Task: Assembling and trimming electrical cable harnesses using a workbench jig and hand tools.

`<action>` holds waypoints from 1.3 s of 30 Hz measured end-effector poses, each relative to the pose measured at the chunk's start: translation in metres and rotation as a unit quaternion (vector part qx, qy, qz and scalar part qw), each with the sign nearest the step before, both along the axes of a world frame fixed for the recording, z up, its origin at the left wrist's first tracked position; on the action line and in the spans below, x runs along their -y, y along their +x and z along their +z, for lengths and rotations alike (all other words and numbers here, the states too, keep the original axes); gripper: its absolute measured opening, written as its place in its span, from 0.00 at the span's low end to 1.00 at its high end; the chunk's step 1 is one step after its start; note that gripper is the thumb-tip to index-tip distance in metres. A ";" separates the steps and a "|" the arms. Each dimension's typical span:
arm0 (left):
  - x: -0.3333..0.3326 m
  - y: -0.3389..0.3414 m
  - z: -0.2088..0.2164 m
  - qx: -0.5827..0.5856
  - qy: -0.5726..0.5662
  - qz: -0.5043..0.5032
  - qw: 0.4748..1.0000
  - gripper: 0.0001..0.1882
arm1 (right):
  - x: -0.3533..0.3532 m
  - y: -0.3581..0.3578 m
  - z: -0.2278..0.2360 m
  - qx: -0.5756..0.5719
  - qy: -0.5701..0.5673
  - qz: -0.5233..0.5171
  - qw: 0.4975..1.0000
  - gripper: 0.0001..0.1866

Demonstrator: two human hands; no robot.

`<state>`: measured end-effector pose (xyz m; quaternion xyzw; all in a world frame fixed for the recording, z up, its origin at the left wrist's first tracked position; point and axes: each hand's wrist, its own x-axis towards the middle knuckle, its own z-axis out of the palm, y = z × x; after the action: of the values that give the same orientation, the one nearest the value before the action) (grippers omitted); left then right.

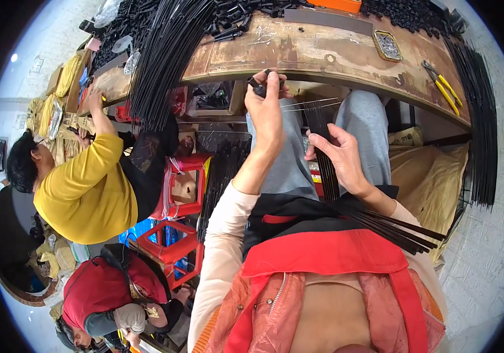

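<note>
My left hand point(266, 112) is raised at the table's front edge, its fingers closed round small black plastic pieces point(258, 87). Across my lap lies a bundle of thin black rods point(321, 126), spreading out below my right forearm. My right hand point(343, 156) rests on this bundle, with its thumb over the rods and a fingertip at their left side. A few thin, shiny metal rods point(313, 105) stretch crosswise between my knees, near the left hand; where they end is hard to see.
On the worn wooden table point(322, 56) are yellow-handled pliers point(443, 88), a tray of small metal parts point(387, 46) and heaped black fittings point(234, 20). Black rods point(166, 65) overhang its edge. Two people sit at left, one in yellow point(87, 188), beside red stools point(169, 250).
</note>
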<state>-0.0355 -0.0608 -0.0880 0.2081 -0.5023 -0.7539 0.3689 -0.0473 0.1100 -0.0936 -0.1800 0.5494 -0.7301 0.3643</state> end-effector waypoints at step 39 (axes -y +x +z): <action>-0.010 0.035 0.014 0.020 0.197 -0.175 0.964 0.13 | 0.004 -0.004 0.005 0.011 -0.004 -0.002 1.000 0.10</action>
<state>-0.0007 -0.0509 -0.0742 0.2006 -0.3802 -0.8863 0.1724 -0.0510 0.1062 -0.0883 -0.1722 0.5424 -0.7353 0.3680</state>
